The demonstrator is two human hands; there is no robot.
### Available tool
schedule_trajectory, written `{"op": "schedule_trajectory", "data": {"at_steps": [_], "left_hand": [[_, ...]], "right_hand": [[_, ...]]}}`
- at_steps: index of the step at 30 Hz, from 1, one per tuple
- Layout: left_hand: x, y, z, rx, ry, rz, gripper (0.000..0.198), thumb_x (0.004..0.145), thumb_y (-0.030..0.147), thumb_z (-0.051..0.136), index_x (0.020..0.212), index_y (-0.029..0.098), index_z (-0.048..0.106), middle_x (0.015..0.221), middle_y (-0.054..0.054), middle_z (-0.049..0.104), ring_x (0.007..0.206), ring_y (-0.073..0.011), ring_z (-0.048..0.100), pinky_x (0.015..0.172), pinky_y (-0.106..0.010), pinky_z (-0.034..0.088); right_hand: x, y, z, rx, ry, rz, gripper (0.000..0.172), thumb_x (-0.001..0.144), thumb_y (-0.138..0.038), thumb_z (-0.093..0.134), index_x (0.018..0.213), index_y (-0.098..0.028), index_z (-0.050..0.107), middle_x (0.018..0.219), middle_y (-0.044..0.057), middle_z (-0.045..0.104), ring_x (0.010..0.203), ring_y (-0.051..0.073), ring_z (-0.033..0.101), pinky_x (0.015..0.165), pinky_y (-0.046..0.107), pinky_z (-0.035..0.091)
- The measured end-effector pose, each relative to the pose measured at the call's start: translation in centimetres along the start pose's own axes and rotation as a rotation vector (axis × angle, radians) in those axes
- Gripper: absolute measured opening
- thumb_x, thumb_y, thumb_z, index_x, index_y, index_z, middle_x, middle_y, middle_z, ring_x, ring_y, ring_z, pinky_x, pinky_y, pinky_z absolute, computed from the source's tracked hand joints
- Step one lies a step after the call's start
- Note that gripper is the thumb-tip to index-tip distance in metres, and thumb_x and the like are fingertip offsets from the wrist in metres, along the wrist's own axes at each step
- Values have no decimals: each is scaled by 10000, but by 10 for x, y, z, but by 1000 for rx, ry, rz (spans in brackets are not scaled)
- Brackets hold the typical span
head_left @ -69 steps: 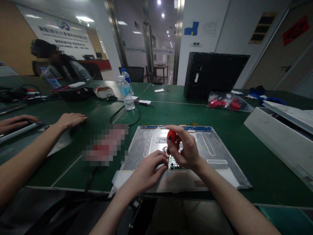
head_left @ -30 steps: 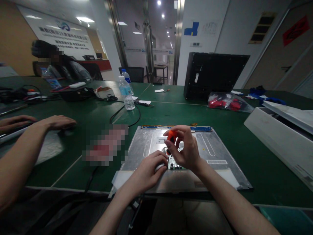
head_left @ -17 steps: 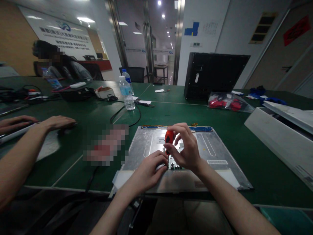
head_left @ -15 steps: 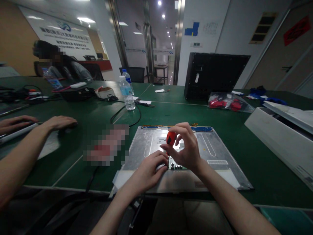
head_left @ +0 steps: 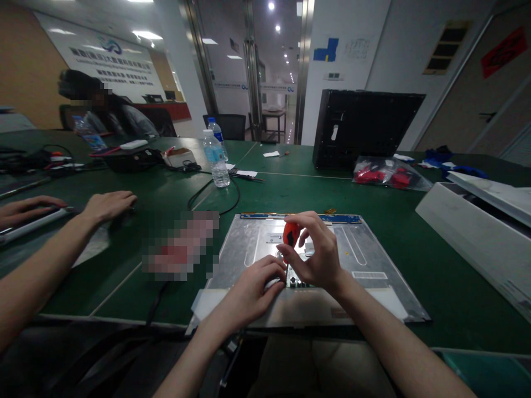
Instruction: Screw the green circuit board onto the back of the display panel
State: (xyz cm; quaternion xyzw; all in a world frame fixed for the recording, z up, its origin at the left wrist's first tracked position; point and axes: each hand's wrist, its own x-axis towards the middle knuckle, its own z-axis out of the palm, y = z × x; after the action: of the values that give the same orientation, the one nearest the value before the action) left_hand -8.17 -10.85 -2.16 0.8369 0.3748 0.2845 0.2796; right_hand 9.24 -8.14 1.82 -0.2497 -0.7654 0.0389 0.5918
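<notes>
A flat metal display panel (head_left: 373, 260) lies on the table before me, with a blue strip board (head_left: 348, 219) along its far edge. My right hand (head_left: 317, 251) pinches the red-and-black handle of a screwdriver (head_left: 291, 235) from above. The screwdriver stands nearly upright, its thin shaft reaching down to a small green circuit board (head_left: 301, 280) on the panel. My left hand (head_left: 257, 282) rests on the panel beside the shaft, fingers curled together. Something whitish shows between its thumb and fingers; what it is stays partly hidden.
To the left, a co-worker's hand (head_left: 110, 205) lies on the table. Water bottles (head_left: 215, 160) stand beyond the panel, near a black cable (head_left: 236, 196). A black monitor casing (head_left: 365, 130), a plastic bag with red items (head_left: 384, 174) and a white device (head_left: 468, 237) occupy the right side.
The screwdriver handle and my right hand have shifted very slightly, with the fingers a little lower. My left hand stays in place. The co-worker's hand has moved slightly right.
</notes>
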Motion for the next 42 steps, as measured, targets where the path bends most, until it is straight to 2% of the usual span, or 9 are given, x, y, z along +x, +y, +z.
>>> {"op": "schedule_trajectory", "data": {"at_steps": [4,7,11,17,22,27,33,38,42], "left_hand": [[1,1,-1,8,1,-13,150,841,102,513,870,193,628,962,-37,643,880,-190,601,816,-310,488],[1,1,-1,-10,-18,-12,155,842,104,508,881,191,630,1000,-48,630,926,-198,602,828,-315,488],[0,-1,-1,-21,-23,-3,170,849,115,500,918,192,634,1010,-54,623,948,-204,602,847,-329,486],[1,1,-1,-7,-20,-35,118,845,138,508,852,190,613,967,-50,637,889,-202,599,826,-334,491],[1,2,-2,-8,-21,-21,108,847,132,510,810,190,592,970,-49,630,891,-198,599,809,-315,485],[1,3,-2,-10,-13,-10,108,853,128,512,828,193,594,968,-44,629,885,-194,602,811,-313,482],[1,5,-2,-13,-19,-19,110,859,141,509,827,192,601,957,-45,629,881,-194,602,796,-312,477],[1,5,-2,-21,-23,-19,119,859,133,503,851,193,605,959,-47,631,885,-195,602,792,-311,473],[1,4,-2,-24,-26,-23,131,858,126,492,855,195,604,975,-52,635,903,-201,603,813,-321,481]], "right_hand": [[0,1,2,-36,29,-4,309,826,-280,679,1110,-224,570,963,44,545,713,120,553,530,242,498],[1,0,1,-43,22,2,281,846,-213,617,1125,-225,581,961,48,554,748,130,574,554,248,512],[2,-1,0,-14,-12,2,347,833,-133,538,1171,-210,547,958,52,609,753,135,584,556,246,509],[1,1,1,-31,31,-14,302,838,-297,667,1110,-221,561,896,25,625,694,124,586,538,233,503],[3,-2,0,-48,38,28,247,852,-243,635,1098,-227,623,996,56,579,750,130,601,594,266,539],[3,-3,-1,-18,-3,23,339,845,-127,524,1174,-199,564,981,64,638,757,137,599,558,244,518],[1,0,2,-90,51,41,272,827,-264,652,1069,-208,542,857,21,662,576,100,546,511,229,488],[-1,-2,2,2,18,98,324,817,-166,558,1130,-210,487,952,52,661,669,126,600,548,244,509],[0,-2,0,55,-14,67,318,841,-165,509,1147,-226,451,1040,70,647,733,136,608,562,254,516]]}}
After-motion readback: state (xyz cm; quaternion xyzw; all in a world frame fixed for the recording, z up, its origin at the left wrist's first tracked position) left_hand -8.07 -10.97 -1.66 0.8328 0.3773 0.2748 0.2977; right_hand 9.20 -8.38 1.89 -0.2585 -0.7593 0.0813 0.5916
